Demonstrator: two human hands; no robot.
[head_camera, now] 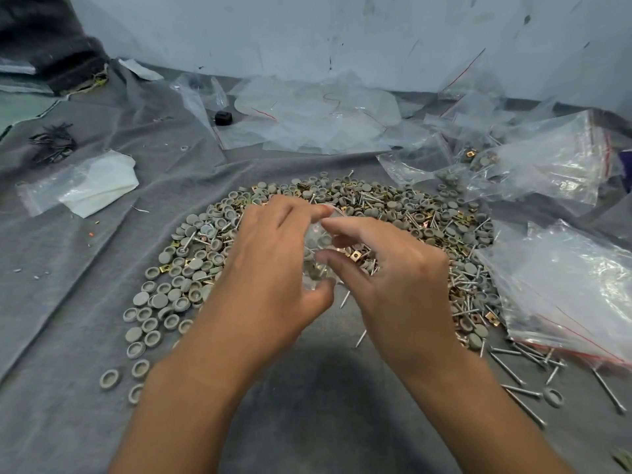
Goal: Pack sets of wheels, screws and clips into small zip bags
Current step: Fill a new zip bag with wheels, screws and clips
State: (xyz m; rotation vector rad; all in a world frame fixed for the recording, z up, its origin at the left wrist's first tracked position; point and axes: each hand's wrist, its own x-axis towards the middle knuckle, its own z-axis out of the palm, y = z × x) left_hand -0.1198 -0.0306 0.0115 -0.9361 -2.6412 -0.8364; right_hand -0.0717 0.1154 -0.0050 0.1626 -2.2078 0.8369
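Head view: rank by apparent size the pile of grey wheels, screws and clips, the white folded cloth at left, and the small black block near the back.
1. Pile of wheels, screws and clips, by far the largest.
2. White folded cloth.
3. Black block, smallest, though it lies farthest from the camera.

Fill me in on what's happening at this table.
A person is packing small hardware. Both hands, left and right, hold a small clear zip bag between them over a big heap of grey wheels, screws and brass clips on a grey cloth. The bag seems to have a few parts in it already. Larger zip bags lie to the right, and more empty bags sit behind the heap.
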